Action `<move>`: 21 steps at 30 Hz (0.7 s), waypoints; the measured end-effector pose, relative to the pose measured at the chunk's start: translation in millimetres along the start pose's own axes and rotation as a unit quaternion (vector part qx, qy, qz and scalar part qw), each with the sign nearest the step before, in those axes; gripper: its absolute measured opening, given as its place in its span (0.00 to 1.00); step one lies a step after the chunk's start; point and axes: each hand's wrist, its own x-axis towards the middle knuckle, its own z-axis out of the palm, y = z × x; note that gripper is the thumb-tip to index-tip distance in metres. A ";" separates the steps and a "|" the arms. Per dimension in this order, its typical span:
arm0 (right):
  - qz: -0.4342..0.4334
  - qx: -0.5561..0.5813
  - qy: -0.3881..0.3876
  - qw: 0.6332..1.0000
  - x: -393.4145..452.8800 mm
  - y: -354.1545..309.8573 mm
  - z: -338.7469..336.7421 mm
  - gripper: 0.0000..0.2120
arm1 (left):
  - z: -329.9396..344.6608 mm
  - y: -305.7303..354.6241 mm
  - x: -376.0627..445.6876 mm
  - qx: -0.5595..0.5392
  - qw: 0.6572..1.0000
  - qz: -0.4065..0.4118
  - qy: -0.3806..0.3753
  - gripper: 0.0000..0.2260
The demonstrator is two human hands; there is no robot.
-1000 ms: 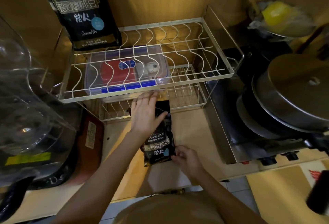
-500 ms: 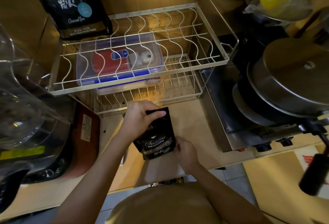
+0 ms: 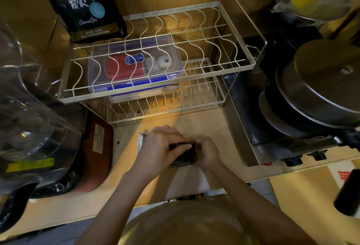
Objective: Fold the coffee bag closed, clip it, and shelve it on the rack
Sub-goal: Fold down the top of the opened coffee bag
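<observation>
Fingers of the left hand (image 3: 157, 148) curl down over the top edge of the small coffee bag (image 3: 183, 155), thumb pressed along the rolled black strip, while the fingers of the right hand (image 3: 207, 152) close in on the other end of that same edge. Both are bent tight on the bag, nothing else in them. I'd say they hold it low on the surface (image 3: 204, 125), just in front of the rack (image 3: 155, 92), so the fold can be pressed flat against something firm. No clip shows on the bag; a pale flat thing (image 3: 140, 143) lies just beside the left hand, too hidden to name. A larger coffee bag (image 3: 85, 9) stands at the rack's back left corner.
</observation>
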 end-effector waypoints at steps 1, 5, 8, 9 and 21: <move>-0.029 -0.051 -0.019 0.998 1.4 -3.4 4.3 0.12 | 0.8 -0.1 -2.3 0.008 1.000 -0.004 0.007 0.12; -0.063 -0.153 0.000 0.986 11.5 1.3 12.5 0.10 | 5.3 2.8 -3.9 0.009 0.999 -0.018 0.027 0.12; -0.047 -0.135 0.030 0.989 10.6 3.8 11.5 0.08 | 8.1 3.7 -4.9 0.022 0.999 -0.016 0.043 0.12; -0.029 -0.104 0.042 0.993 7.4 2.0 11.4 0.08 | 8.4 3.3 -5.6 0.022 0.998 -0.012 0.055 0.12; 0.021 -0.057 0.016 0.998 23.1 -3.5 9.0 0.09 | 5.2 0.4 4.9 0.031 0.993 0.004 0.118 0.07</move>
